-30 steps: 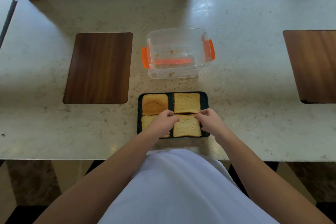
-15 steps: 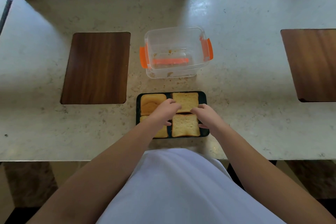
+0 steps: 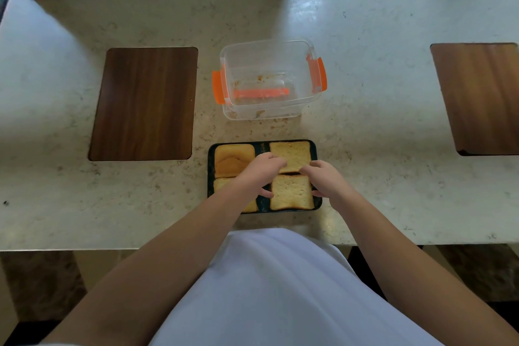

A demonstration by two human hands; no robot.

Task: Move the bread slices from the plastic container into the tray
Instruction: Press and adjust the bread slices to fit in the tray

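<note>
Head view shows the clear plastic container (image 3: 269, 78) with orange latches standing on the stone counter (image 3: 365, 126), holding only crumbs and no bread that I can see. All four bread slices lie in the dark tray (image 3: 210, 166) just nearer the person: a crust-side slice (image 3: 233, 159) at far left, a partly hidden slice (image 3: 223, 185) at near left, a far right slice (image 3: 292, 153) and a near right slice (image 3: 292, 192). The left hand (image 3: 259, 174) and right hand (image 3: 327, 180) both rest over the tray, fingertips pinching the near edge of the far right slice, apparently nudging it into place. Judging by this, the transfer itself looks finished; what remains seems only to be straightening that last slice and letting go.
</note>
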